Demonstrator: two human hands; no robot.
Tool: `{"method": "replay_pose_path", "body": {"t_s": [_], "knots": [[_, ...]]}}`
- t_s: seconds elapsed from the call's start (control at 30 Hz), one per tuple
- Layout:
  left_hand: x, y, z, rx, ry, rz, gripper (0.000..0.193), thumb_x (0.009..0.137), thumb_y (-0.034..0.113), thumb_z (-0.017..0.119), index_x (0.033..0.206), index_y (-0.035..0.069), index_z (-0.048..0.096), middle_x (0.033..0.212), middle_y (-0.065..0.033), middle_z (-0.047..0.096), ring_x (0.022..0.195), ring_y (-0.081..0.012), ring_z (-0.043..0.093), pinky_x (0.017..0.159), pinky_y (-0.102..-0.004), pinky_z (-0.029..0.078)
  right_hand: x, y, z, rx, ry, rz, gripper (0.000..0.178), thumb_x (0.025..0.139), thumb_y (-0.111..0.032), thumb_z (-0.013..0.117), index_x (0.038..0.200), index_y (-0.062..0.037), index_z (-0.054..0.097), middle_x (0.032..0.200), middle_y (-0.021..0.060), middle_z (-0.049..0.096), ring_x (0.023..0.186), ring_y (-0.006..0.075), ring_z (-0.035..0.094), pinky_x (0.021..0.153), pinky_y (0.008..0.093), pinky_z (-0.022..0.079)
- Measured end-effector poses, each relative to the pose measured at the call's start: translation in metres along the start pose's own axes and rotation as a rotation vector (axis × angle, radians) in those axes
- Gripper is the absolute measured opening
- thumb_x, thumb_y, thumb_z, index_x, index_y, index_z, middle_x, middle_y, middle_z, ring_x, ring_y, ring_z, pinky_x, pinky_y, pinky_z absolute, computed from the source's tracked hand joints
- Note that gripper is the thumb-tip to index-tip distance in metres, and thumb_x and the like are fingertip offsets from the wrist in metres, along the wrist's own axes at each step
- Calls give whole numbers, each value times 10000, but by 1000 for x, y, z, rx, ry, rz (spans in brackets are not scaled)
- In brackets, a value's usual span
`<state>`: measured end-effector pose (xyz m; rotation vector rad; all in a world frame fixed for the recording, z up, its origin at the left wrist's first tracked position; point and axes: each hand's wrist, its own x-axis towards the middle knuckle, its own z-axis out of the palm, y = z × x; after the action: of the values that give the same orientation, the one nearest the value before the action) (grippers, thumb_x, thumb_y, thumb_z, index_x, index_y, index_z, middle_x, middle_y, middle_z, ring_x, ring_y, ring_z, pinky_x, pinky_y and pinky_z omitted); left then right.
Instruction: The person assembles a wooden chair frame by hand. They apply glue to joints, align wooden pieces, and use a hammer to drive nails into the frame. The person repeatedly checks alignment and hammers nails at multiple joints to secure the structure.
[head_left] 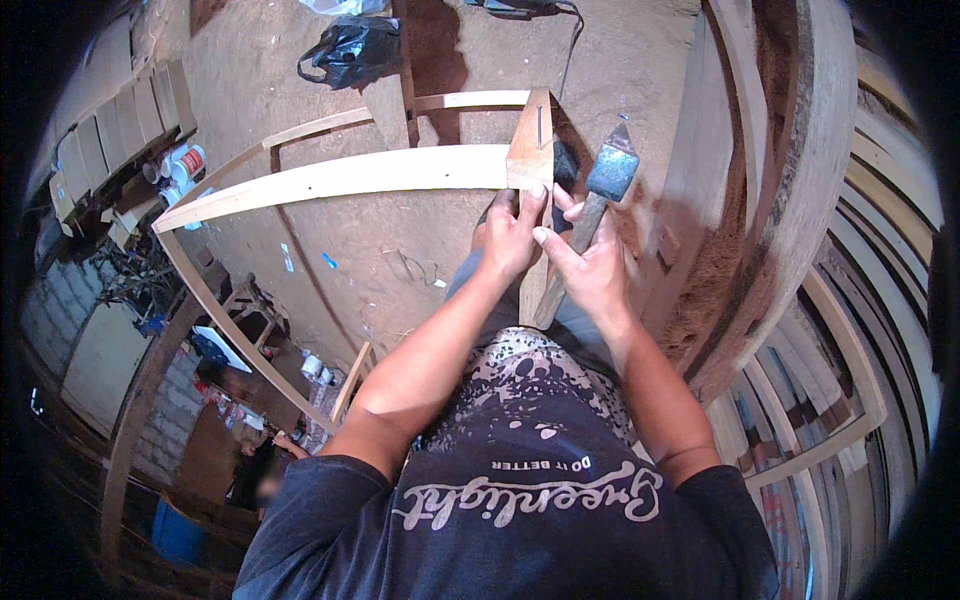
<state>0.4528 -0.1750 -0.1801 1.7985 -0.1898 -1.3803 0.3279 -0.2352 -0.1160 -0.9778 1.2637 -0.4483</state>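
Note:
My left hand grips the upright wooden post of a pale wooden frame, fingertips on its side just below the corner joint. My right hand holds the wooden handle of a hammer, whose dark metal head points up beside the post. The right hand's fingertips also touch the post. A long horizontal rail of the frame runs left from the joint, and a second rail lies behind it.
A dirt floor lies below. A black plastic bag sits at the top. Stacked curved timber boards fill the right side. Cans and clutter lie on the left, and another person is at lower left.

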Motion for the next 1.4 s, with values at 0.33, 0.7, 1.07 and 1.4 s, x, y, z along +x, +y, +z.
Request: {"method": "replay_pose_path", "body": {"t_s": [0.33,0.7,1.07,1.4], "knots": [[3,2,3,-235,-97,-6,446,1064,340,633,1271,-55,613,1155,-115,711,1025,-154,656,900,-324,535,1,-22,-6,-173,-54,9,618,862,-188,851,1397,-35,583,1164,92,669,1083,204,664,946,370,540],[4,1,2,-181,-65,-3,371,1075,298,625,1316,19,582,1171,-59,674,1044,-143,641,898,-316,545,4,-8,-5,-72,-107,38,419,916,-68,801,1144,-25,452,1443,285,595,1369,292,570,1114,413,477],[11,-12,-3,-263,-168,-45,341,1076,241,613,1333,19,587,1195,-62,673,1036,-149,645,871,-324,555,8,-25,-10,-219,-111,51,474,890,-105,832,1241,3,531,1399,174,645,1292,215,612,1072,372,502],[-4,20,11,-367,-36,-34,334,1071,263,631,1249,-20,627,1094,-69,709,1002,-142,658,886,-302,530,21,-13,-24,-216,-48,1,515,898,-162,802,1345,-27,586,1278,128,688,1124,226,655,1002,390,513]]}}
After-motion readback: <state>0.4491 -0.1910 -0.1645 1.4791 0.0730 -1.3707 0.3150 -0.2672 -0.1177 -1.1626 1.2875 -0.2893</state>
